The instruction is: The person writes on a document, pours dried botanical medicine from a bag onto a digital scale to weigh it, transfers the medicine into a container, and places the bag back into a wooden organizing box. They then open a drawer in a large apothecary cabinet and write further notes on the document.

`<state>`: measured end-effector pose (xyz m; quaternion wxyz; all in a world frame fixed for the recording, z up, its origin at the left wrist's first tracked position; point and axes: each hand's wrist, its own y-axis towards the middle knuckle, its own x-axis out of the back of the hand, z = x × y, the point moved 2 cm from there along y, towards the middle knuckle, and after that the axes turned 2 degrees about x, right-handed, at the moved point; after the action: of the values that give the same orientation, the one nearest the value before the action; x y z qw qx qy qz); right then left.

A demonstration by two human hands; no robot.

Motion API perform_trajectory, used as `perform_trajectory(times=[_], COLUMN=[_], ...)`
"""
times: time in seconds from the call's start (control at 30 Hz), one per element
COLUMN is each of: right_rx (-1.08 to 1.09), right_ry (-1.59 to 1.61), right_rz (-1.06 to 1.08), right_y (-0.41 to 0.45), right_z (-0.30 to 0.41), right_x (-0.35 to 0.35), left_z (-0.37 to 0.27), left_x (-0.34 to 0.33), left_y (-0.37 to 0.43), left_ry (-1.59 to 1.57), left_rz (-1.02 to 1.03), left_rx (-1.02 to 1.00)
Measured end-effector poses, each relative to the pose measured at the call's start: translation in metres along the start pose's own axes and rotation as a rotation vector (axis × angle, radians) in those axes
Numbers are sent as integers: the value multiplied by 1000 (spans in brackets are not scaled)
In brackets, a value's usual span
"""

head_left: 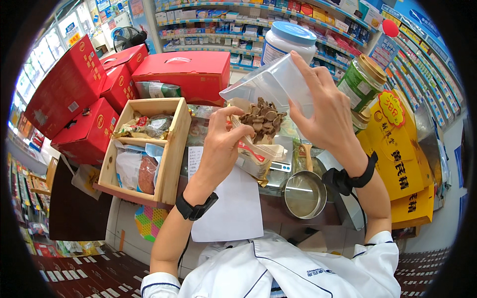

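Note:
My left hand (pixel 223 143) pinches the rim of a printed paper bag (pixel 255 169), holding its mouth apart. In my right hand (pixel 324 108) is a translucent plastic container (pixel 272 80), tilted over the bag. Dried brown slices (pixel 264 119) lie heaped at the bag's mouth, beside the container's lower edge; I cannot tell how many are inside the bag. The bag stands on or against a digital scale (pixel 281 165), which it partly hides. A round metal sieve (pixel 305 194) and a wooden-handled tool (pixel 308 156) lie nearer my right forearm.
To the left, a two-part wooden box (pixel 173 149) holds bagged goods, with red cartons (pixel 186 70) behind. White paper (pixel 231 212) hangs over the front edge. A blue-lidded tub (pixel 290 43), a green-labelled jar (pixel 361 83) and yellow bags (pixel 391 156) stand at the back and right.

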<state>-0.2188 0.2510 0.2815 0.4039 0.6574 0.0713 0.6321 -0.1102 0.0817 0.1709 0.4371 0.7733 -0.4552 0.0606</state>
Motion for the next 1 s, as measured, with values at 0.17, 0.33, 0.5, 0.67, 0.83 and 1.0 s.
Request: perform_trajectory(times=[0.17,0.33,0.5,0.67,0.83,1.0], right_rx=[67,128,140,141,-605,-1143], right_ry=[-41,-25,17,88,781,1317], right_rz=[-49,-106,-128,-199,-20,-41], right_y=[-4,-6,-8,-12,-39,-110], right_z=[7,10,8,-13,-72,-145], right_x=[10,18,18,11,13,46], left_z=[1,-2,-2,-3,-3,-10], left_x=[-2,2,3,8,11,6], left_y=[0,-2,-5,-9,-14,-16], left_ry=[42,60,53,53,96,72], left_rz=[-67,-44,-60,-61,-64,19], left_rx=[-55,-49,-38,-7,-3,56])
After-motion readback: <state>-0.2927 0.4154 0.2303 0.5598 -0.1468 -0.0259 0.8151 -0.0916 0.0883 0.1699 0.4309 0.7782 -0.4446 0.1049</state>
